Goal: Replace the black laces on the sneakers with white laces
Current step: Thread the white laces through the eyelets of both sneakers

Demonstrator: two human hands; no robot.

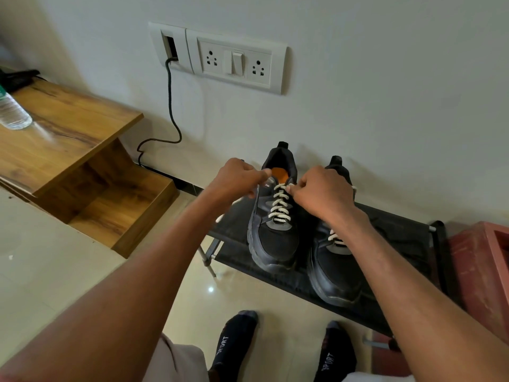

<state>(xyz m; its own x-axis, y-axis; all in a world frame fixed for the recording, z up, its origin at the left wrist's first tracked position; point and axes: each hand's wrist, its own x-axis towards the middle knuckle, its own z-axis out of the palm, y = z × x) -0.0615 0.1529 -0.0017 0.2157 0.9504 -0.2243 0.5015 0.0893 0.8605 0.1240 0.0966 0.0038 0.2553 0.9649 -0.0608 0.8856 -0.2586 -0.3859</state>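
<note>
2 hands (237, 177) (321, 193) | each grip pinching white lace (279, 201) ends | left sneaker (275, 213) on rack (399, 232)

"SPORT" in white letters, running along the top of the left sock (235, 344). Same "SPORT" on the right sock (334, 358). Small white lettering on the tongue tab of the left sneaker (266, 185), too small to read. Green label on the water bottle (11, 110) at the left edge, cut off, unreadable.
</note>
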